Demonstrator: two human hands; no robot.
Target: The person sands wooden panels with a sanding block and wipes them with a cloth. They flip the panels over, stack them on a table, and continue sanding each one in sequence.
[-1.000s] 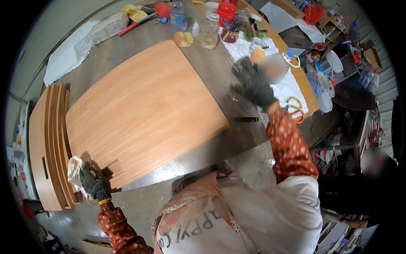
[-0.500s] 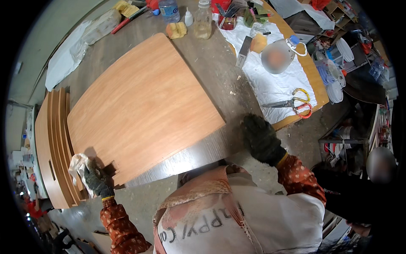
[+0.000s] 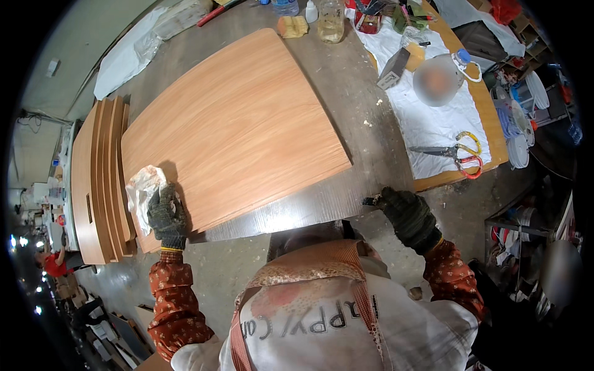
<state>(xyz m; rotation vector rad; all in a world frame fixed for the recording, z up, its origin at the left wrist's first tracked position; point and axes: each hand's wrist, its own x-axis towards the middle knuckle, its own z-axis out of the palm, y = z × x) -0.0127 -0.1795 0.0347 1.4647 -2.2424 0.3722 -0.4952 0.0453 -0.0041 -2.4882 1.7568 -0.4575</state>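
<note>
A wide wood-grain panel (image 3: 241, 123) with a curved far-left side lies flat on the worktable (image 3: 365, 142). At its near left corner, my left hand (image 3: 167, 216), in a dark knitted glove, is closed on a crumpled white rag (image 3: 147, 185) that rests against the panel. My right hand (image 3: 408, 219), gloved alike, is at the table's near edge, right of the panel and apart from it. Its fingers are curled, and a small dark piece (image 3: 371, 201) juts out at their tips; its kind cannot be made out.
Several similar panels (image 3: 93, 185) stand on edge at the left. On the right, scissors (image 3: 455, 152), a dark block (image 3: 393, 69) and a blue-capped jug (image 3: 436, 80) lie on white cloth (image 3: 427, 117). A jar (image 3: 330, 25) and yellow sponge (image 3: 292, 26) sit beyond the panel.
My left hand and the rag have moved up onto the panel's corner. My right hand has gone from flat, outstretched fingers to curled ones. The whole view has shifted.
</note>
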